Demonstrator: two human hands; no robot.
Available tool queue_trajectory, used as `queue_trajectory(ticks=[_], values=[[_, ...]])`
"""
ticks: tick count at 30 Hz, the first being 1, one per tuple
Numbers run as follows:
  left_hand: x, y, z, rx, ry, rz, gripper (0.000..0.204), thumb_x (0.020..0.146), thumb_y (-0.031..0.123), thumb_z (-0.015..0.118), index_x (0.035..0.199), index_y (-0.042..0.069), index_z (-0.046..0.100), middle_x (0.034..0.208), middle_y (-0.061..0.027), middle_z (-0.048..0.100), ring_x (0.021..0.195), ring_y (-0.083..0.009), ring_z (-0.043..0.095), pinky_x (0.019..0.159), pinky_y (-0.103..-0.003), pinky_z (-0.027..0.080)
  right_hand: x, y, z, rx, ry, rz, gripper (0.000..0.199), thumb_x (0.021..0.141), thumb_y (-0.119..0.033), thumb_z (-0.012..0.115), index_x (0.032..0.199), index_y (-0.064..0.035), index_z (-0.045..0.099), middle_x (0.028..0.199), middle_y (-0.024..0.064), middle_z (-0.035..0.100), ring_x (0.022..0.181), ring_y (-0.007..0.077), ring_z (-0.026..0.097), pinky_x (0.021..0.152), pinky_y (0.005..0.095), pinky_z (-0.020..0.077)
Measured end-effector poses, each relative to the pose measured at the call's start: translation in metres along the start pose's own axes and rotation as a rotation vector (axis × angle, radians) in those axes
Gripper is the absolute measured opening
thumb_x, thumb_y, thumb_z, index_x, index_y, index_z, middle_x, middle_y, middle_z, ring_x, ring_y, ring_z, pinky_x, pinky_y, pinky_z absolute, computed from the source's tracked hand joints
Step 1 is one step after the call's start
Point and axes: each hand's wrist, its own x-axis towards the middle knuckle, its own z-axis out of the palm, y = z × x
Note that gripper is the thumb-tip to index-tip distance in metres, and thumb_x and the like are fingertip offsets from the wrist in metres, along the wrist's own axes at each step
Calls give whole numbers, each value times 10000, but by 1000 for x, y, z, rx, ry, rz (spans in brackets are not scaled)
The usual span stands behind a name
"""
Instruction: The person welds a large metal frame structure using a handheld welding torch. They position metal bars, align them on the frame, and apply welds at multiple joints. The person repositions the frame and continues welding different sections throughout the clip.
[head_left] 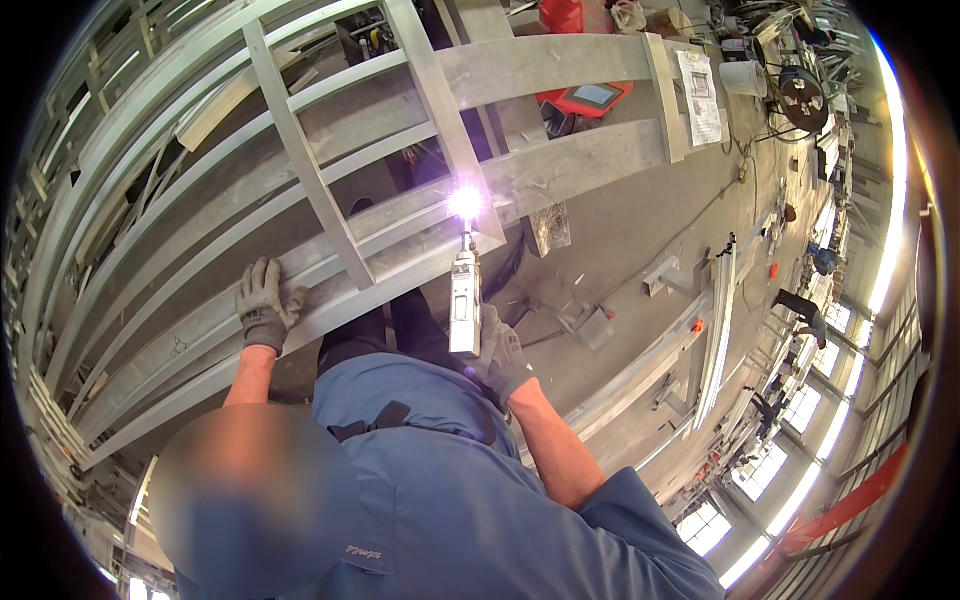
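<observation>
My right hand (pixel 503 358), in a grey glove, grips the lower end of a silver handheld welding gun (pixel 465 305). The gun's narrow tip points away from me, and a bright white-violet glare (pixel 466 203) burns at its end. That light sits where a crossbar (pixel 440 110) of a pale metal frame meets a long rail, and it hides the joint itself. To the left, my left hand (pixel 266 303), also gloved, lies on the frame's near rail (pixel 225 325) with its fingers stretched out and its thumb apart.
A second crossbar (pixel 305 150) spans the rails between my hands. Beyond the frame sits a red machine with a screen (pixel 590 97). A paper sheet (pixel 700 97) hangs at the frame's right end, near a white bucket (pixel 743 78) and a cable reel (pixel 803 98). Metal profiles (pixel 715 335) lie at right.
</observation>
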Motion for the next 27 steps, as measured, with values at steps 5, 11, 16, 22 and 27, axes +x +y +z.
queue_trajectory(ticks=[5, 11, 16, 22, 27], values=[[0, 3, -3, 6, -2, 2, 731, 864, 513, 716, 1445, 95, 568, 1531, -168, 524, 1428, -419, 459, 1148, -552, 393, -3, -1, -4, 17, 6, -4, 471, 923, -336, 706, 1164, 7, 492, 896, 283, 701, 811, 494, 689, 726, 571, 542], [-1, 6, -4, 6, -11, -13, 728, 860, 499, 737, 1445, 99, 571, 1533, -166, 523, 1430, -411, 463, 1146, -551, 397, -12, 7, -15, 124, -36, 19, 620, 892, -322, 703, 1355, 21, 475, 1035, 320, 694, 978, 519, 673, 848, 576, 528], [-5, 13, -6, 9, 56, -54, 700, 849, 454, 756, 1423, 89, 591, 1523, -195, 527, 1415, -415, 478, 1144, -540, 405, -40, 23, -35, 242, 60, -62, 626, 901, -266, 739, 1388, 24, 472, 1073, 283, 705, 979, 463, 702, 860, 491, 556], [-30, 61, -6, -41, 290, -89, 666, 832, 381, 751, 1405, 78, 599, 1493, -205, 542, 1394, -434, 488, 1139, -540, 411, -71, 121, -49, 1046, 63, 73, 586, 1003, -278, 633, 1476, 40, 498, 1267, 182, 681, 1057, 249, 696, 911, 381, 589], [-50, 111, -14, -204, 247, -8, 671, 804, 391, 778, 1384, 105, 602, 1503, -181, 516, 1405, -445, 457, 1143, -569, 388, -48, 73, -91, 918, 315, -41, 472, 1007, -204, 581, 1423, 18, 558, 1170, 141, 715, 971, 226, 703, 828, 347, 592]])
